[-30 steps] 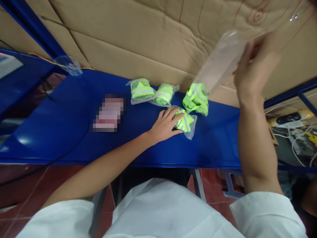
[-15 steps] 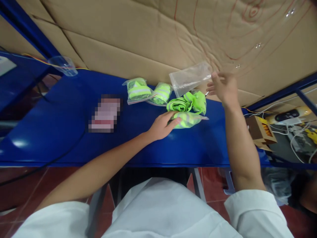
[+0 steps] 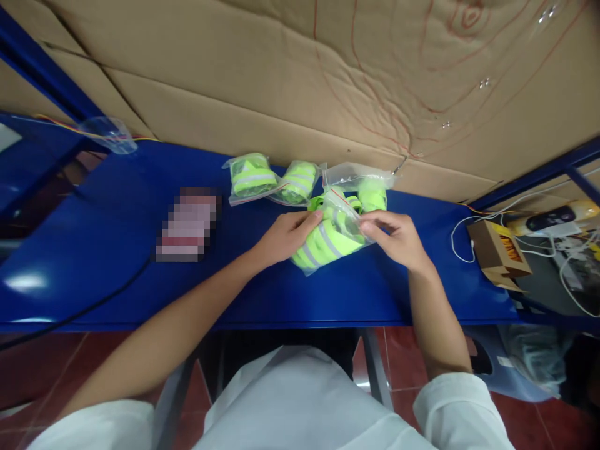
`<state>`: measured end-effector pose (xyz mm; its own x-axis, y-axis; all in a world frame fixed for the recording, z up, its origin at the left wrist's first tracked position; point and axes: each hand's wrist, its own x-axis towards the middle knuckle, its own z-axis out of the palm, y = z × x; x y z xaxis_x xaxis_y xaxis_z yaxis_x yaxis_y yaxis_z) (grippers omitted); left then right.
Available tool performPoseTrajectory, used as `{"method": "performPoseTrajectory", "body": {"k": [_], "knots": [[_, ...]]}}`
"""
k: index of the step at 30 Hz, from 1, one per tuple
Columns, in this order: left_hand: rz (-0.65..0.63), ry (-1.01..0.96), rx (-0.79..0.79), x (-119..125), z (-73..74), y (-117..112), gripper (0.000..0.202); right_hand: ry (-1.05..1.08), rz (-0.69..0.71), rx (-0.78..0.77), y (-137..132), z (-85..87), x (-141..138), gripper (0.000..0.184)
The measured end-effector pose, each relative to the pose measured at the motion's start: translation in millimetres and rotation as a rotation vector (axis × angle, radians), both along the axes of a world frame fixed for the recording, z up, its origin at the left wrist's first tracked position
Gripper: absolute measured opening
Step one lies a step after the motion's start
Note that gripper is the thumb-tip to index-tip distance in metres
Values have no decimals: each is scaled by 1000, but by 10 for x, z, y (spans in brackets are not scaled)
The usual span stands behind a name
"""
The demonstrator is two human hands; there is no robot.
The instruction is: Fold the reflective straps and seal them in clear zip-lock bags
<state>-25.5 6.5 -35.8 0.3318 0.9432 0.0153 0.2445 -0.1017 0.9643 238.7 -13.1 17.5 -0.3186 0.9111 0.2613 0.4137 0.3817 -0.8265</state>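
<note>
Between my hands is a clear zip bag (image 3: 328,240) with a folded neon-green reflective strap inside, tilted up off the table. My left hand (image 3: 285,236) grips its left side, thumb on top. With thumb and fingers, my right hand (image 3: 391,234) pinches the bag's right edge near the red zip line. Behind it, partly covered, lie loose green straps (image 3: 372,195). A flat clear bag (image 3: 354,175) rests across the back of them. Two more filled bags, one at the left (image 3: 253,175) and one beside it (image 3: 300,181), sit against the cardboard.
A cardboard wall (image 3: 234,94) borders the back of the blue table (image 3: 117,206). A blurred-out flat object (image 3: 187,225) lies at left, near a clear plastic cup (image 3: 110,134). At right stand an open small carton (image 3: 499,256) and white cables (image 3: 462,237).
My right hand has let go of the flat clear bag, now lying at the back, and come down to the filled bag. The filled bag has been lifted and turned towards me.
</note>
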Motion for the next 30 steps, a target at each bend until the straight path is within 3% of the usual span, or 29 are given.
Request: {"method": "performPoseTrajectory", "body": {"k": [2,4,6,8,10,12,15,20,24,27,30], "knots": [[-81,223,72,-114,104,37,65,16,31,-100,21,-81,3,30],[-49,436,161,-197,202,26,60,45,88,-176,25,-184,-24,31],[144,561,357,-221,282,-71,44,73,126,-224,5,-289,-77,31],[377,555,596,-176,338,-262,27,138,150,-295,-40,-380,-148,31],[482,496,718,-77,361,-512,19,234,172,-381,-100,-446,-224,29],[359,437,642,39,345,-748,26,308,198,-421,-162,-484,-291,28],[290,391,462,150,277,-953,33,306,297,-399,-228,-494,-358,26],[139,266,190,84,238,-1001,26,237,436,-393,-278,-470,-419,25],[107,178,105,-13,262,-1055,12,188,398,-288,-366,-494,-498,21],[222,132,121,-72,242,-1108,11,203,275,-229,-418,-528,-530,21],[521,-85,166,-133,201,-1135,9,245,160,-240,-390,-541,-493,30]]}}
